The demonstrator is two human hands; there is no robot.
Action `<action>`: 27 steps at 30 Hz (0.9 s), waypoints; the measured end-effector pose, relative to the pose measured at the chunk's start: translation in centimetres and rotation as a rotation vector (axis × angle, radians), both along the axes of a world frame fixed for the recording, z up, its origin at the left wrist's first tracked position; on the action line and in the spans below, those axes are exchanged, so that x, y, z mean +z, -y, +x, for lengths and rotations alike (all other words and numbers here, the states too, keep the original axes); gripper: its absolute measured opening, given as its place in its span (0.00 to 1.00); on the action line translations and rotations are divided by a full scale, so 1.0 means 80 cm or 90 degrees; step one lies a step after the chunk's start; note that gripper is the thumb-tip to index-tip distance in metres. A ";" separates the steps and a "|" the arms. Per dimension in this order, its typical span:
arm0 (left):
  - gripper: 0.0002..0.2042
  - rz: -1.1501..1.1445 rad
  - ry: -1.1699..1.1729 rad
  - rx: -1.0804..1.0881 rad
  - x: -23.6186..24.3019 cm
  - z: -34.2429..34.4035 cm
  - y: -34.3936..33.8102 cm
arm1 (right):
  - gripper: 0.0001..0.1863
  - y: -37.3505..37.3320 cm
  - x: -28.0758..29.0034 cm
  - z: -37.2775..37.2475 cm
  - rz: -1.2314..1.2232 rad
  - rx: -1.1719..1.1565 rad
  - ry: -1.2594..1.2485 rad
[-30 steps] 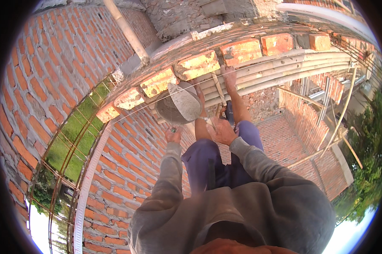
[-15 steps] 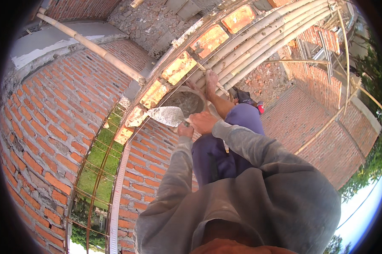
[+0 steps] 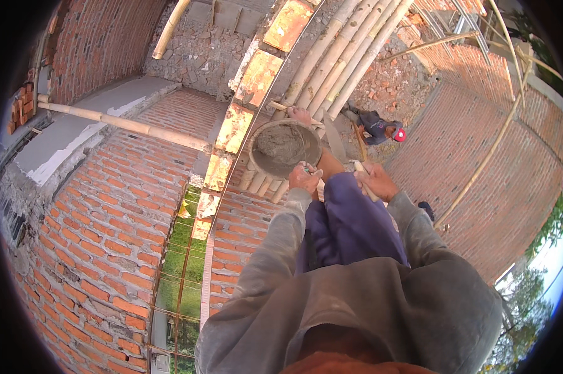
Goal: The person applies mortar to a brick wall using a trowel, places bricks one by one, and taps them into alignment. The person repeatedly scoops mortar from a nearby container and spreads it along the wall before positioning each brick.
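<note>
A bucket (image 3: pixel 252 149) of wet grey mortar (image 3: pixel 282 148) stands at the brick wall, in front of my knees. My left hand (image 3: pixel 305 179) is closed at the bucket's near rim, where a thin wire-like handle runs into the fingers. My right hand (image 3: pixel 378 181), to the right above my thigh, grips the wooden handle of a trowel (image 3: pixel 335 138). The trowel's pointed blade angles up and away, beside the bucket's right side and apart from the mortar. Along the wall top runs a row of orange bricks (image 3: pixel 232 128), with a string line along their right edge.
Bamboo poles (image 3: pixel 331 59) form a platform beyond the bucket, where my bare foot (image 3: pixel 300 115) rests. Far below at the right is a person in a red cap (image 3: pixel 381 129). A bamboo pole (image 3: pixel 125 126) meets the wall from the left. A gap with rebar (image 3: pixel 180 274) lies lower left.
My hands were together with the trowel blade over the bucket's near left edge by the bricks. They have parted; the trowel has swung right in my right hand, and my view has turned.
</note>
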State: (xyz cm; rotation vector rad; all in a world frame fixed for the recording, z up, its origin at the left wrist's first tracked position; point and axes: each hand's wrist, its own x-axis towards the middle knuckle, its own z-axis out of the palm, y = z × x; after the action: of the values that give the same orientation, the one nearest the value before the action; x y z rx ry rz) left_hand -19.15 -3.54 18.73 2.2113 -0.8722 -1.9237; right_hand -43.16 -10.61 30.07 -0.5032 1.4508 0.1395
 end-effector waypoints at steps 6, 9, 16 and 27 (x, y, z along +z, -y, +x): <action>0.16 -0.026 -0.113 -0.114 0.015 -0.084 0.090 | 0.09 -0.049 0.007 -0.025 -0.145 -0.311 -0.137; 0.17 -0.042 -0.123 -0.185 0.003 -0.120 0.131 | 0.09 -0.068 0.006 -0.020 -0.215 -0.413 -0.173; 0.22 -0.144 -0.148 -0.145 -0.091 -0.192 0.197 | 0.09 -0.132 -0.015 0.017 -0.294 -0.614 -0.245; 0.37 -0.319 -0.126 -0.133 -0.151 -0.217 0.220 | 0.13 -0.207 -0.073 0.116 -0.150 -0.496 -0.126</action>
State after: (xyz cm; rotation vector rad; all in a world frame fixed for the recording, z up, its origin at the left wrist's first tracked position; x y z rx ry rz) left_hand -36.48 -21.15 6.67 1.6697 -1.4078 -1.7144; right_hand -33.85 5.95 24.26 -0.0837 1.7719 -0.6213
